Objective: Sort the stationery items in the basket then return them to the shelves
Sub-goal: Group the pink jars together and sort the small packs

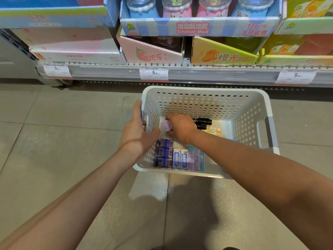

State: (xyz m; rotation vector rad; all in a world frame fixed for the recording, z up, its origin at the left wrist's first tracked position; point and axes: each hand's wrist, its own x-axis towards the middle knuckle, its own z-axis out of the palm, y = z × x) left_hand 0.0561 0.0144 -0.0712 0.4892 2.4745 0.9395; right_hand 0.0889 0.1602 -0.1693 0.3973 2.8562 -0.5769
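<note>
Head view: I watch my left hand (136, 130) clamp the white basket (205, 92) wall at centre frame, right hand (181, 127) curled round a lilac item (165, 125); tugging could scatter the sorted erasers (177, 157).

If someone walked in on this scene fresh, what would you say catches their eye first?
Probably the white perforated basket on the tiled floor in front of the shelf, with both hands in it: the left hand holds its left wall while the right hand closes on a pale pink round item inside. Next, the neat row of small boxes along its near side, then the bright Crystal Mud display box above.
</note>
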